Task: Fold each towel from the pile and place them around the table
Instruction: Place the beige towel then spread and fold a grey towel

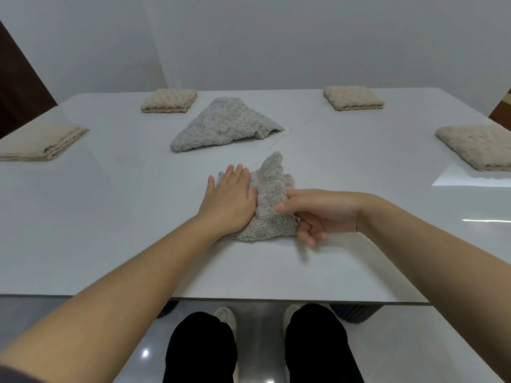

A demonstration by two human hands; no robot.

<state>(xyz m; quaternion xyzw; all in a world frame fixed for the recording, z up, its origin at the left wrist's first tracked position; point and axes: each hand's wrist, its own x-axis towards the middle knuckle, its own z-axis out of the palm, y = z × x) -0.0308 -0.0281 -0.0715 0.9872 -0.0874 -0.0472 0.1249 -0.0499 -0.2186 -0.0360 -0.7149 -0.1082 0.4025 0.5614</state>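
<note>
White glossy table (110, 230) before plain grey walls (276, 37), shiny floor (83, 313) below.

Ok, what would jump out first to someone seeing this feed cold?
Both hands on the half-folded grey towel near the front edge: the left hand presses it flat, the right hand pinches its side. Behind it lies a crumpled grey towel, and four folded beige towels ring the table.

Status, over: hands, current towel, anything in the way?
Left hand flat on grey towel. Right hand pinching its right edge, fold half done. One loose towel beyond it; nothing blocking.
</note>
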